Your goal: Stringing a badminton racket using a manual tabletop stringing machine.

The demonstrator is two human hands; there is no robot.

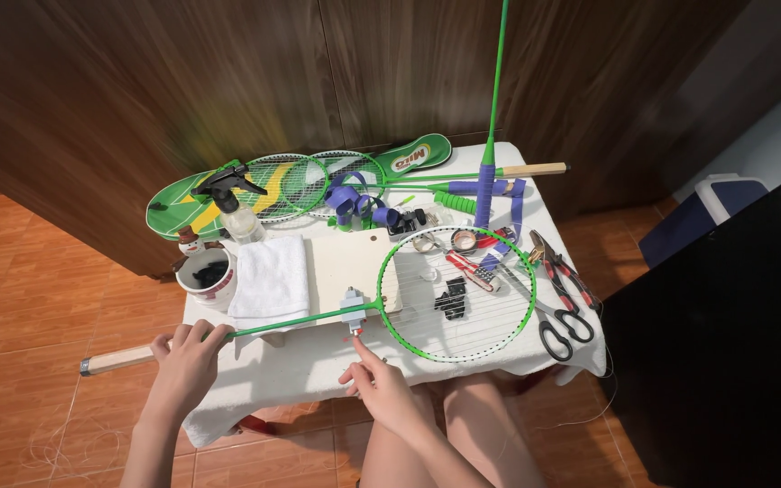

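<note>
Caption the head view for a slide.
Left hand grips a green racket; right hand fingers its throat clamp.

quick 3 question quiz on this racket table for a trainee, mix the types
1. True or false: the left hand holds the green racket by its shaft, near the wooden handle.
2. What does the right hand point at? A) scissors B) small grey clamp at the racket's throat C) mug
3. Fill in: the folded white towel lies just right of the ____.

Key: 1 true; 2 B, the grey clamp; 3 mug.
</note>
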